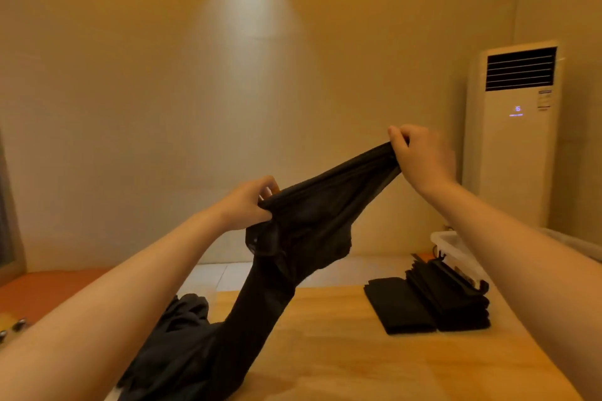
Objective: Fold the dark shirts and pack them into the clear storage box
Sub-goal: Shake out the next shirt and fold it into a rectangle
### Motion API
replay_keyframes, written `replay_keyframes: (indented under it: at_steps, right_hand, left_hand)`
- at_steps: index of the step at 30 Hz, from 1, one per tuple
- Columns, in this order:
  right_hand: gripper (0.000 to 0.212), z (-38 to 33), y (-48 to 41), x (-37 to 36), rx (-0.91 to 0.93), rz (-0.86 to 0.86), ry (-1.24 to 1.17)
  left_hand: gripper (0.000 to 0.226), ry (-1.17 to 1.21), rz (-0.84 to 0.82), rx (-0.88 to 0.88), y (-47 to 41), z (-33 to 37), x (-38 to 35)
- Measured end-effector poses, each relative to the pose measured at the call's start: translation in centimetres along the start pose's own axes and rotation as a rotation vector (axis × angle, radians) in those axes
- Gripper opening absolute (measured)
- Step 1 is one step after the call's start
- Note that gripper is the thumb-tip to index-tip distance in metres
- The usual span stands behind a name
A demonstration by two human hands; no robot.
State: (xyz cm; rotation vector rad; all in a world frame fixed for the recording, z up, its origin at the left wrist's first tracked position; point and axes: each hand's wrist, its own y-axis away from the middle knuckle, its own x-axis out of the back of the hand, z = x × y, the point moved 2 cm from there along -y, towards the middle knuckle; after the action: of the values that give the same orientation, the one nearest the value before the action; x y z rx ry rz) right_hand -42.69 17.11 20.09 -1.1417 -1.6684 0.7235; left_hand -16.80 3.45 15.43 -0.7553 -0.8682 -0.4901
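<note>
the worktop (358,355) is pale wood with a smooth grain. a tall white air conditioner (511,166) stands in the right corner; its blue lit display and small label are too small to read. a thin, limp, dark shirt (309,221) is held up over the worktop, its upper edge stretched taut and rising from left to right, its long body trailing down to the near left. folded dark shirts (452,299) lie stacked at the right, just before the clear box (451,242). the left hand (247,202) and right hand (420,153) each pinch the shirt's edge with curled fingers (399,135).
</note>
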Motion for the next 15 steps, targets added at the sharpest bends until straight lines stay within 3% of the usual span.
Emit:
replay_keyframes:
  at_steps: [2, 4, 8, 15]
  right_hand:
    - [0.047, 1.7, -0.1, 1.7, -0.089, 0.037, 0.014]
    - [0.047, 3.0, 0.0, 3.3, -0.165, 0.042, 0.027]
    - [0.047, 2.9, 0.4, 4.4, -0.147, -0.037, 0.084]
    - [0.049, 1.9, 0.6, 5.8, -0.162, -0.279, -0.087]
  left_hand:
    - [0.027, -0.007, 0.066, 0.015, 0.0, -0.3, 0.8]
    - [0.024, 0.158, 0.141, 0.069, 0.2, -0.6, 2.2]
    - [0.008, 0.485, 0.217, 0.115, 1.0, 1.4, 4.2]
    - [0.017, 0.570, 0.028, 0.210, 2.4, 4.0, 4.6]
